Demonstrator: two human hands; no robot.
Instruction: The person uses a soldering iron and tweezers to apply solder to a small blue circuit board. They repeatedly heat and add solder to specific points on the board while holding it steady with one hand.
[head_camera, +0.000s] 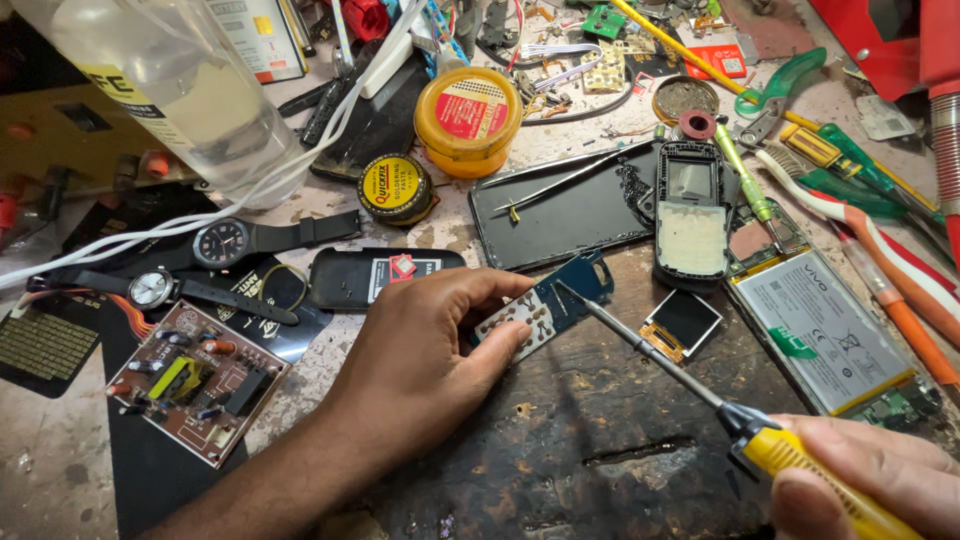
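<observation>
My left hand (420, 365) presses down on a small phone circuit board (545, 308), blue with a white keypad area, lying on the dark worn bench. My right hand (865, 475) grips the yellow handle of a screwdriver (680, 375) at the lower right. Its thin metal shaft runs up and left, with the tip touching the blue part of the board. A small square display (683, 322) lies just right of the board, and an open phone frame (690, 215) stands behind it.
A smartphone with its back off (820, 330) lies at the right among screwdrivers and a toothbrush. Behind are a dark phone panel (560, 210) with tweezers, a yellow tub (467, 118), a solder paste tin (395, 187), two wristwatches (225, 242), a circuit board (195, 390) and a clear bottle (170, 80).
</observation>
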